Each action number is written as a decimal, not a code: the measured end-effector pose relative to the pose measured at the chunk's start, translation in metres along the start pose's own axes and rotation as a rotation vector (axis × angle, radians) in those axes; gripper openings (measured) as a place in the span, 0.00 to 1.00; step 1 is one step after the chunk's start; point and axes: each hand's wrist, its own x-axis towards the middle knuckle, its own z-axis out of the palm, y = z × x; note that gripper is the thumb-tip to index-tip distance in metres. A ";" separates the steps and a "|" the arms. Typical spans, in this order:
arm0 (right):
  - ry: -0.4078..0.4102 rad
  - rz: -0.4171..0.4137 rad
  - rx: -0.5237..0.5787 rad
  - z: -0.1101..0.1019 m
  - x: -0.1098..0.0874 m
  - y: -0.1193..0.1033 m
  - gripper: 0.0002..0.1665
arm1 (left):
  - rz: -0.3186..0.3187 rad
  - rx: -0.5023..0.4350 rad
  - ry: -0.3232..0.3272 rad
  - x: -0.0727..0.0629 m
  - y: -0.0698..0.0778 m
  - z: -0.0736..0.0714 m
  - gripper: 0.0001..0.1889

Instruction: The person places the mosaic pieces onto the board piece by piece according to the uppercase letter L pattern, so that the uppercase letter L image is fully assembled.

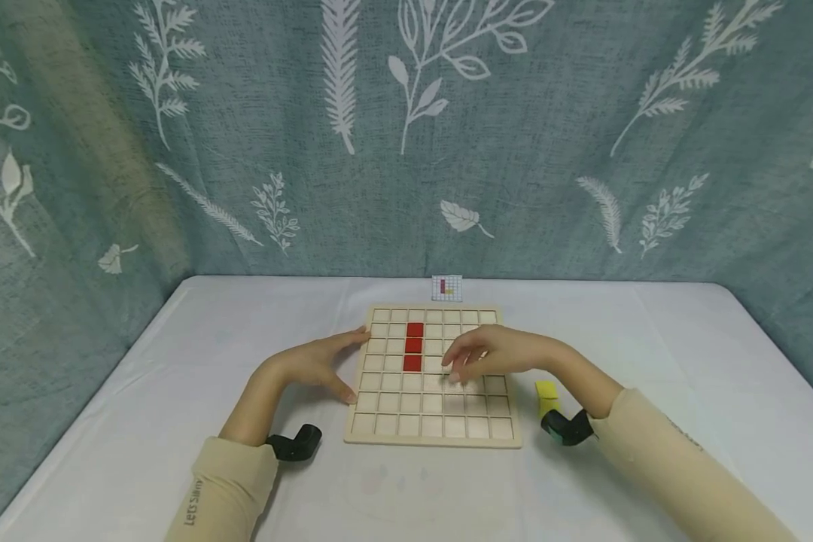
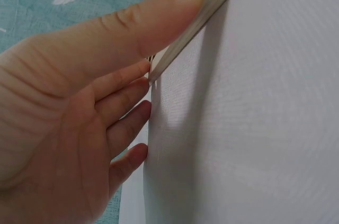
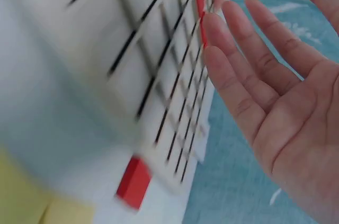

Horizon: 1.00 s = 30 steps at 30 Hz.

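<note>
A pale wooden grid board (image 1: 373, 427) lies flat on the table. Three red square tiles (image 1: 413, 345) stand in one column of its cells. At the board's left edge is my left hand (image 1: 315, 365), thumb and fingers spread; the thumb (image 2: 175, 17) rests on the rim in the left wrist view. My right hand (image 1: 491, 352) hovers over the board's right half, fingers loosely bent, with nothing seen between them. In the right wrist view its fingers (image 3: 265, 70) look extended. A red block (image 3: 133, 182) lies beside the board there, hidden in the head view.
Yellow tiles (image 1: 546, 391) lie right of the board, near the right forearm. Behind the board is a small printed grid card (image 1: 446, 288) with red and yellow cells. A black wrist mount (image 1: 296, 443) sits by each sleeve. A patterned curtain (image 1: 515, 188) hangs behind the white table.
</note>
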 end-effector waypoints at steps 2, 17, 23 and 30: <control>0.015 0.002 0.019 -0.001 -0.007 0.006 0.22 | -0.004 -0.001 0.001 0.000 0.000 -0.001 0.54; 0.245 0.034 0.150 -0.003 -0.054 0.049 0.22 | 0.021 0.005 -0.018 -0.003 -0.002 -0.002 0.54; 0.396 0.121 0.120 -0.006 -0.061 0.054 0.20 | 0.033 0.011 -0.020 -0.003 -0.001 -0.001 0.53; 0.521 0.203 0.046 -0.009 -0.062 0.061 0.17 | 0.008 0.008 -0.019 -0.002 0.004 -0.001 0.53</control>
